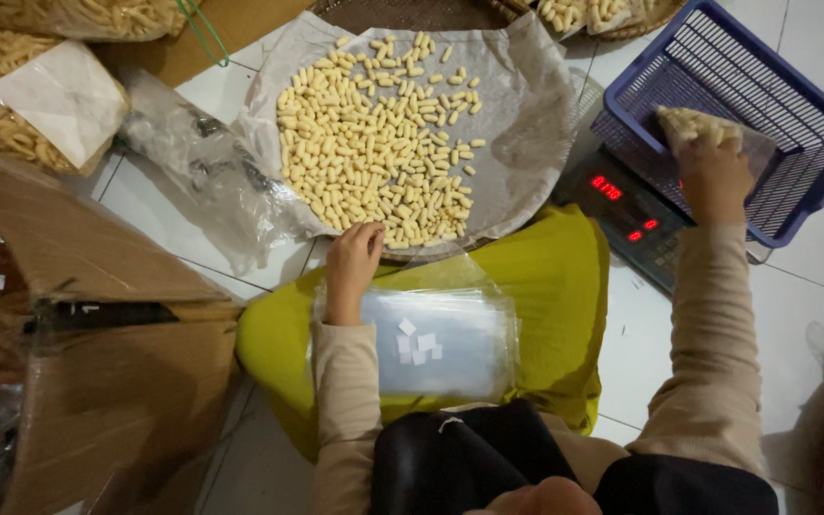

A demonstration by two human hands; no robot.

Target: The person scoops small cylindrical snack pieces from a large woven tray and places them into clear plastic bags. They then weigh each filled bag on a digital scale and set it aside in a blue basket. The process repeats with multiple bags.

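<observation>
My right hand [714, 176] grips a small clear bag of pale snack sticks [708, 129] and holds it inside a blue plastic basket [793, 86] that sits on a digital scale [622, 215] with red digits. My left hand [352, 265] rests at the near rim of a round woven tray [526, 181] lined with paper, its fingers curled over loose pale snack sticks [374, 143]; what they hold is hidden. A stack of empty clear bags [450, 334] lies on the yellow cloth [545, 315] over my lap.
Cardboard boxes [97, 362] stand at the left. Large bags of the same snacks [21, 105] lie at the top left, beside crumpled clear plastic [202, 162]. A second woven tray [593, 14] shows at the top. The floor [803, 315] is white tile.
</observation>
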